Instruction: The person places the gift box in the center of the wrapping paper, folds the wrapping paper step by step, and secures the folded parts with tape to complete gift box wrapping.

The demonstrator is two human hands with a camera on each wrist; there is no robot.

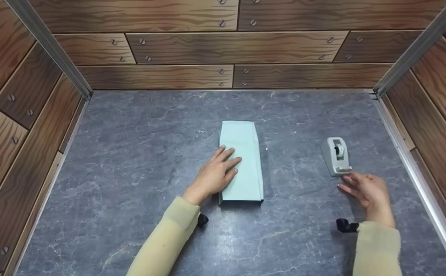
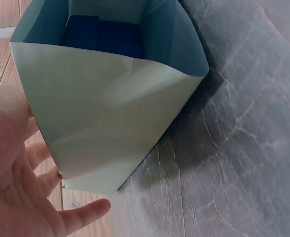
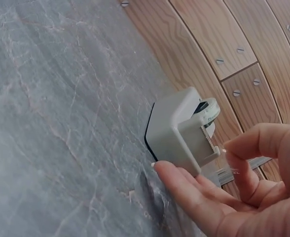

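Observation:
A pale green paper bag (image 1: 240, 161) lies lengthwise on the table, a folded flap along its right side. Its near end gapes in the left wrist view, where the bag (image 2: 100, 103) shows a dark blue inside. My left hand (image 1: 217, 172) rests on the bag's left part with fingers spread. To the right stands a grey-white tape dispenser (image 1: 336, 157) with a small roll in it. My right hand (image 1: 370, 189) is at its near, cutter end. In the right wrist view, bent fingers of the right hand (image 3: 248, 182) pinch a clear strip of tape (image 3: 230, 163) beside the toothed cutter.
The grey marbled tabletop (image 1: 150, 134) is bordered by wood-patterned walls (image 1: 227, 48) at the back and both sides. A metal rail (image 1: 426, 191) runs along the right edge. Black wrist mounts (image 1: 347, 225) stick out near both cuffs.

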